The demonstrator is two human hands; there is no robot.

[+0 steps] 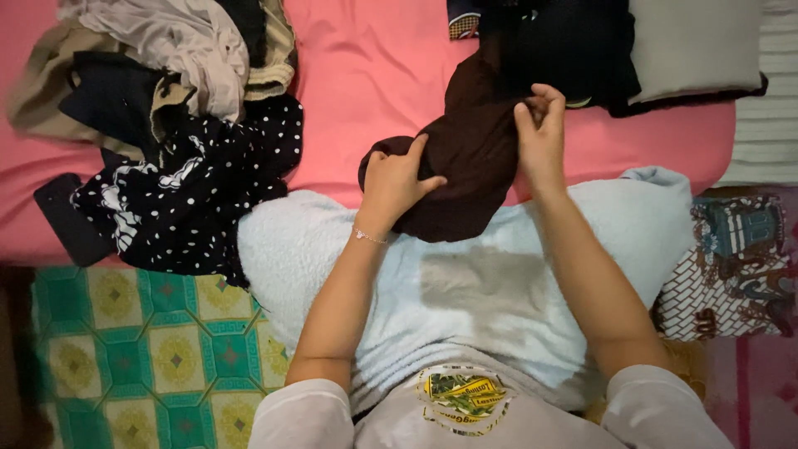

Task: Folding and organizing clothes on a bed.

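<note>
A person, seen from above, works a dark brown garment [465, 158] with both bare hands over a pink bedsheet [366, 75]. The left hand [395, 179], a thin bracelet [368, 237] at its wrist, is closed on a bunched fold at the garment's lower left end, fingers curled into the cloth. The right hand [540, 129] pinches the fabric higher up, fingertips drawn together on a raised edge, so the garment hangs between the two hands and trails down toward the wrists. Beneath both forearms lies a pale blue fleecy blanket [499, 299] with a grey patch at its middle. Well to the left of the left hand sits a heap of clothes: a black polka-dot garment [208, 183] nearest, beige and grey pieces [166, 41] beyond it. Just beyond the right hand lies a pile of black clothing [573, 50], with a grey cushion [694, 46] to its right. Below the left elbow, a green and yellow patterned mat [141, 349] covers the floor.
</note>
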